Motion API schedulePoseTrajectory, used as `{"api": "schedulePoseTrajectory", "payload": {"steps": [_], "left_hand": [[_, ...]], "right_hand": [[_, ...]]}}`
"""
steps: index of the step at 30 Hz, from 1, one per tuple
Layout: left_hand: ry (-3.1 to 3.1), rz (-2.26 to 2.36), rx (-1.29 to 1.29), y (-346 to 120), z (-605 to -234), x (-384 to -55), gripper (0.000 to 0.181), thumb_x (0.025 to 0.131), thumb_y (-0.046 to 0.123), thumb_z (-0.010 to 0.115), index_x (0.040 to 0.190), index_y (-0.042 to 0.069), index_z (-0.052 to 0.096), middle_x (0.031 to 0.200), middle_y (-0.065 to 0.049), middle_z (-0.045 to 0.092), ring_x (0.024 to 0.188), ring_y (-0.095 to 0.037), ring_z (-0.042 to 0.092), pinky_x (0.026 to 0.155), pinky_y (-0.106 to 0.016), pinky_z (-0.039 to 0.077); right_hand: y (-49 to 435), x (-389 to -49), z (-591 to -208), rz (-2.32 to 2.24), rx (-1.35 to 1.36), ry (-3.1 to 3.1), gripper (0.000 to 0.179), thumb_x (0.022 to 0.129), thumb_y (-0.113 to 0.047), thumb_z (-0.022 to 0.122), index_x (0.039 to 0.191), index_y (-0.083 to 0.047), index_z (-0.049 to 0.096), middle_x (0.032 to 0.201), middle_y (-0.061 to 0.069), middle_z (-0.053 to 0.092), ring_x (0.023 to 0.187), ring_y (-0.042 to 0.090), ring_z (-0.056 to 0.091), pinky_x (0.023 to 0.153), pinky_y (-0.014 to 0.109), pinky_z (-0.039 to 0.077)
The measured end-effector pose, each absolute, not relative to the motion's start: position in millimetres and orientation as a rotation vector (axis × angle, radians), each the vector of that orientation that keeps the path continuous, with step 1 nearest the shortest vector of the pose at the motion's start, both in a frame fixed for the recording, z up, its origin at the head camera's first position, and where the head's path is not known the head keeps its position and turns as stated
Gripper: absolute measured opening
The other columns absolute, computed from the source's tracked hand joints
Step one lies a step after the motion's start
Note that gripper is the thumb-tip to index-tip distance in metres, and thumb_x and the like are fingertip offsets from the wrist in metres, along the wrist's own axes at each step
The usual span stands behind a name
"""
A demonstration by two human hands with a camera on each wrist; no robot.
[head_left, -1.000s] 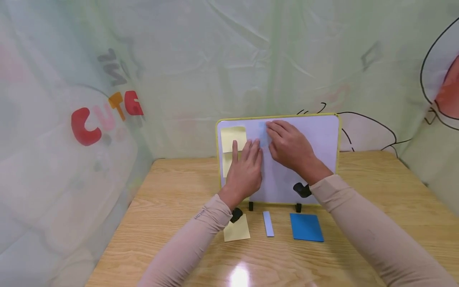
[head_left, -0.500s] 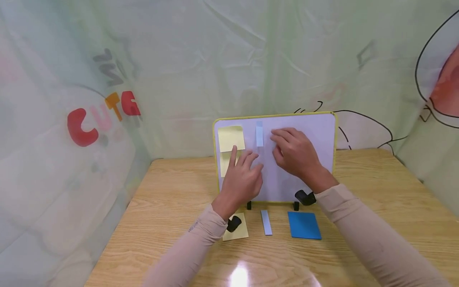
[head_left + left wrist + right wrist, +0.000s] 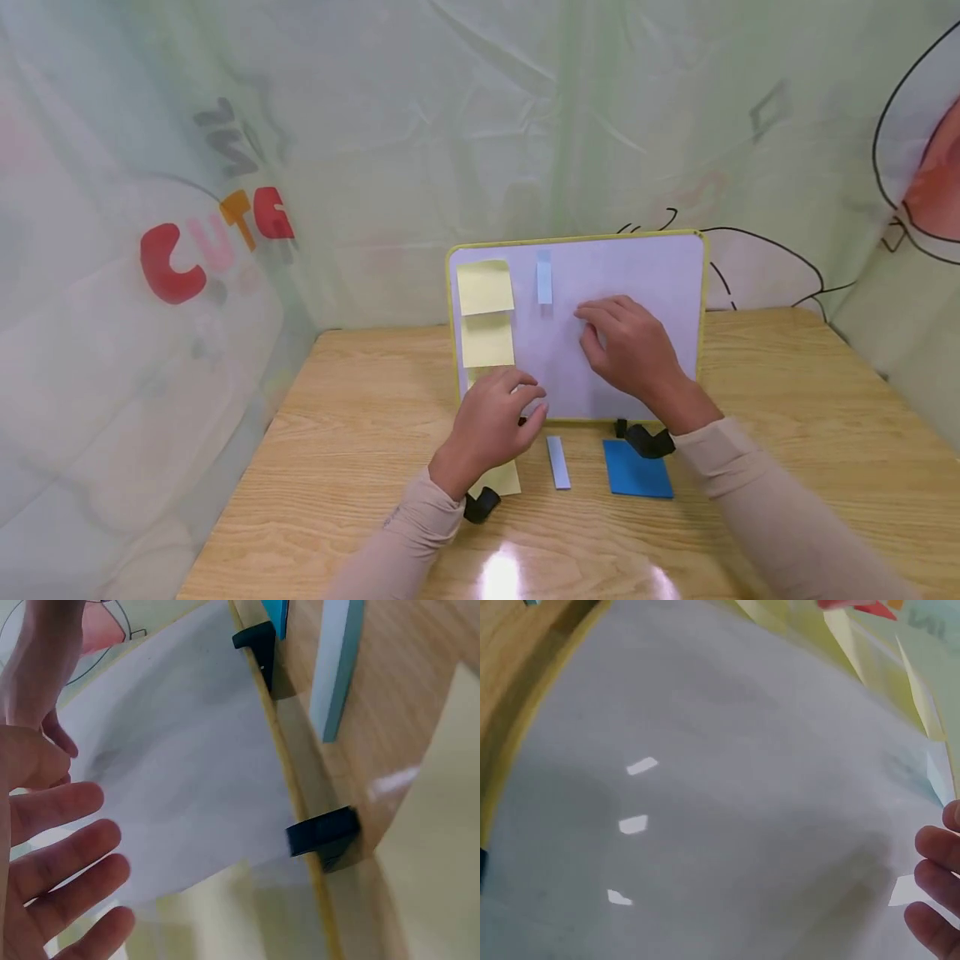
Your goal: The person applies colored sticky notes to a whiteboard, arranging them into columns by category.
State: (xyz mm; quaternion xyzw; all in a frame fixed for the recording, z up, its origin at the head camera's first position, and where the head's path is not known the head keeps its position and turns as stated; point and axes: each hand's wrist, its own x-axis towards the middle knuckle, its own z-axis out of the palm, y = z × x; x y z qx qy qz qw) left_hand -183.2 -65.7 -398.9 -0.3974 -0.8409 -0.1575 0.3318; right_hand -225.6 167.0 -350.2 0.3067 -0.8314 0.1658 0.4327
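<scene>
A whiteboard [image 3: 615, 275] with a yellow frame stands upright on the table. Yellow sticky notes [image 3: 486, 287] run down its left side, and a narrow light-blue sticky note [image 3: 544, 279] hangs near the top, right of them. My left hand [image 3: 491, 421], fingers apart and holding nothing, is in front of the board's lower left, covering part of the lowest yellow note. My right hand [image 3: 630, 346] hovers before the board's middle with loosely bent fingers and nothing in them. In the right wrist view its fingertips [image 3: 937, 877] are near the light-blue note.
On the table [image 3: 360, 400] before the board lie a yellow pad [image 3: 504, 478], partly behind the left wrist, a narrow pale-blue pad [image 3: 558, 462] and a square blue pad [image 3: 630, 475]. Black feet [image 3: 326, 829] support the board. A printed curtain [image 3: 420, 167] hangs behind.
Both hands have come away from the light-blue note, which stays on the board. The left hand has dropped to the lower left; the right has moved down and slightly right.
</scene>
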Motion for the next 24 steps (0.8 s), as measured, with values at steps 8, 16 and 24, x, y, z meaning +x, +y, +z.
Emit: {"api": "schedulePoseTrajectory", "payload": {"steps": [8,16,24], "left_hand": [[-2.381,-0.489,-1.039,-69.9,-424.2,-170.9,0.012,0.093,0.027,0.069,0.096,0.019,0.078,0.095,0.008,0.069,0.085,-0.009,0.064,0.072,-0.022,0.052],[-2.48,-0.566,-0.982,-74.7,-435.8,-164.8,0.016,0.095,0.029,0.067,0.101,0.019,0.078,0.095,0.007,0.071,0.086,-0.008,0.066,0.07,-0.022,0.052],[-2.54,-0.604,-0.961,-76.8,-443.5,-161.6,0.015,0.095,0.029,0.066,0.101,0.022,0.078,0.093,0.01,0.07,0.084,-0.005,0.066,0.069,-0.02,0.051]], "right_hand": [[164.9,-205.6,-373.5,0.536,0.729,-2.132,0.02,0.085,-0.002,0.065,0.102,0.0,0.074,0.095,0.013,0.073,0.089,0.031,0.065,0.073,0.048,0.057],[163.8,-191.4,-393.4,0.597,0.73,-2.214,0.02,0.084,-0.002,0.068,0.103,-0.001,0.075,0.097,0.011,0.073,0.092,0.028,0.065,0.075,0.046,0.057],[162.6,-181.2,-411.3,0.699,0.758,-2.268,0.022,0.081,0.004,0.073,0.103,-0.001,0.075,0.098,0.01,0.072,0.091,0.027,0.066,0.077,0.046,0.056]]}}
